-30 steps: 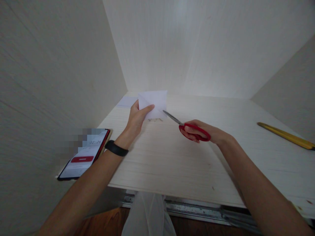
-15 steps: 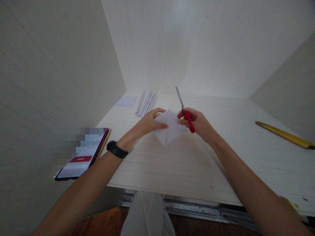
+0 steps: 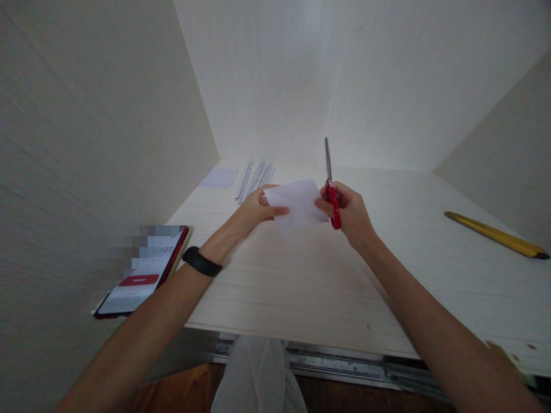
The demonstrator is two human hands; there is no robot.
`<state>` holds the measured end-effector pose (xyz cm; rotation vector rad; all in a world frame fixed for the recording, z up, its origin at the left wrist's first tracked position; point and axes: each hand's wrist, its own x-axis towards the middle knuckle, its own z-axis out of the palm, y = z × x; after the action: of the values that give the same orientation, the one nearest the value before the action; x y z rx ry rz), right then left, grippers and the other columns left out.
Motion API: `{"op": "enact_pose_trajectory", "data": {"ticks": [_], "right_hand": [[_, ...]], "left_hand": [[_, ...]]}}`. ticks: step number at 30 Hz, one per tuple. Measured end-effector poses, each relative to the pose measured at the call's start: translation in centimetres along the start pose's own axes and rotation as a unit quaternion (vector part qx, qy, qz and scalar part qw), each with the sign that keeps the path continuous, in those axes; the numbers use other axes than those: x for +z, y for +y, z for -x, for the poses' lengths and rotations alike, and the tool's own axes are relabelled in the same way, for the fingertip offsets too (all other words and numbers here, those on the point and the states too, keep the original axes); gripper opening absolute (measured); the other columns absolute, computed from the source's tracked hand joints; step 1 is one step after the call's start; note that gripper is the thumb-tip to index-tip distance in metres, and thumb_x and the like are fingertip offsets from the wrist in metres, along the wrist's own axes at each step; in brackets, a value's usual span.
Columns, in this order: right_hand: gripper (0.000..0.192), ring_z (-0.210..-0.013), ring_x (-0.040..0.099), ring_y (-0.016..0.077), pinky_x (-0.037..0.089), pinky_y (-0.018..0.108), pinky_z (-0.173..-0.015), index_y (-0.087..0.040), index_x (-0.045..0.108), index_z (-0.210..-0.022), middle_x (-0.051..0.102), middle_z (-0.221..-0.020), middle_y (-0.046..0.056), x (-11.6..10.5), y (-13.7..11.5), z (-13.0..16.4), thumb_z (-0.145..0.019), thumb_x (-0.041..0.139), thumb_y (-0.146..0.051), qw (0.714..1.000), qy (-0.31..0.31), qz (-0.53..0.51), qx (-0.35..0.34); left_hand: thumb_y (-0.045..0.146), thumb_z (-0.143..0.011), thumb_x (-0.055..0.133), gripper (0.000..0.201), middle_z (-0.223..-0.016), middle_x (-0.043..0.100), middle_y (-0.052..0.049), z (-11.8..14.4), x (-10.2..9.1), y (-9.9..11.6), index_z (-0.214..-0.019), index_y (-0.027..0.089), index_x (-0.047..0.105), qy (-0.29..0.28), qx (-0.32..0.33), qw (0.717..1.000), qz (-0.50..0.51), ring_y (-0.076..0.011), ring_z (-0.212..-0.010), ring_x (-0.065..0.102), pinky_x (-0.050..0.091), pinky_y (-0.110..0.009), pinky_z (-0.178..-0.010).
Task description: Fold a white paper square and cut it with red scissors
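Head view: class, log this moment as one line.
left hand: holds paper | right hand: holds paper, scissors upright, blades closed

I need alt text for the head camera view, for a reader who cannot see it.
Two hands hold a white paper sheet above a pale wooden table: the left hand pinches its left edge, and the right hand also grips red-handled scissors, blades pointing up. A phone lies at left.

one head-worn camera is looking forward and down, close over the table (image 3: 301, 287) and both forearms.
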<state>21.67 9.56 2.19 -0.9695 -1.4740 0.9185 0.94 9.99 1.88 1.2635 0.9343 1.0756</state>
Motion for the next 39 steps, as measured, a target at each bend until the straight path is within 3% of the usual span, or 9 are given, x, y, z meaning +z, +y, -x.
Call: {"op": "enact_pose_trajectory", "data": {"ticks": [4,9,17,23,30,35,39], "right_hand": [[0.028,-0.053,0.037,0.0063,0.031,0.022,-0.05,-0.019,0.053,-0.071,0.046,-0.062,-0.006,0.03,-0.17,0.04,-0.062,0.077,-0.031,1.0,0.013,-0.014,-0.007],[0.027,-0.056,0.04,0.0069,0.034,0.022,-0.052,-0.02,0.053,-0.072,0.048,-0.065,-0.006,0.22,-0.23,0.27,-0.063,0.077,-0.031,0.999,0.019,-0.02,-0.029],[0.029,-0.056,0.041,0.0076,0.035,0.022,-0.051,-0.021,0.052,-0.073,0.046,-0.065,-0.006,0.56,-0.21,0.51,-0.065,0.076,-0.034,0.999,-0.002,-0.019,-0.027],[0.033,-0.057,0.043,0.0091,0.035,0.024,-0.05,-0.022,0.05,-0.075,0.047,-0.067,-0.004,0.47,-0.71,0.74,-0.065,0.074,-0.041,1.0,-0.006,-0.007,0.003],[0.034,-0.053,0.041,0.0074,0.035,0.023,-0.049,-0.021,0.05,-0.075,0.046,-0.064,-0.006,0.55,-0.65,0.7,-0.063,0.076,-0.04,0.999,-0.006,-0.03,0.015],[0.033,-0.053,0.042,0.0069,0.034,0.023,-0.049,-0.02,0.053,-0.076,0.048,-0.065,-0.006,0.73,-0.49,0.81,-0.063,0.077,-0.039,0.998,-0.042,-0.036,0.028],[0.035,-0.052,0.043,0.0073,0.034,0.024,-0.048,-0.019,0.053,-0.073,0.05,-0.065,-0.004,0.78,-0.49,0.84,-0.065,0.075,-0.046,0.993,-0.103,-0.021,0.044]], "left_hand": [[0.022,-0.056,0.083,0.064,-0.11,0.068,-0.011,0.2,0.23,0.26,-0.113,0.015,0.055,-0.022,0.007,0.999,0.037,-0.0215,-0.097,0.064,0.051,-0.032,-0.08],[0.022,-0.058,0.082,0.053,-0.107,0.07,-0.011,0.21,0.39,0.19,-0.105,0.015,0.058,-0.007,0.014,0.998,0.054,-0.0233,-0.097,0.066,0.051,-0.036,-0.085],[0.022,-0.058,0.082,0.052,-0.109,0.07,-0.013,0.38,0.86,0.22,-0.104,0.012,0.062,-0.03,0.03,0.997,0.065,-0.0274,-0.103,0.065,0.048,-0.041,-0.093],[0.028,-0.06,0.082,0.054,-0.112,0.069,-0.013,0.08,0.49,0.02,-0.108,0.014,0.063,-0.021,0.054,0.996,0.062,-0.027,-0.102,0.065,0.049,-0.04,-0.091],[0.033,-0.064,0.08,0.038,-0.099,0.073,-0.011,0.16,0.47,-0.18,-0.094,0.014,0.068,-0.01,0.044,0.997,0.066,-0.0225,-0.088,0.068,0.052,-0.036,-0.083],[0.031,-0.062,0.081,0.037,-0.091,0.074,-0.01,0.31,0.63,-0.16,-0.092,0.012,0.07,-0.006,0.008,0.998,0.059,-0.0213,-0.08,0.068,0.052,-0.033,-0.077],[0.032,-0.06,0.082,0.037,-0.084,0.074,-0.01,0.26,0.49,-0.17,-0.089,0.011,0.072,0.043,0.004,0.999,0.03,-0.0211,-0.074,0.067,0.051,-0.032,-0.071]]}}
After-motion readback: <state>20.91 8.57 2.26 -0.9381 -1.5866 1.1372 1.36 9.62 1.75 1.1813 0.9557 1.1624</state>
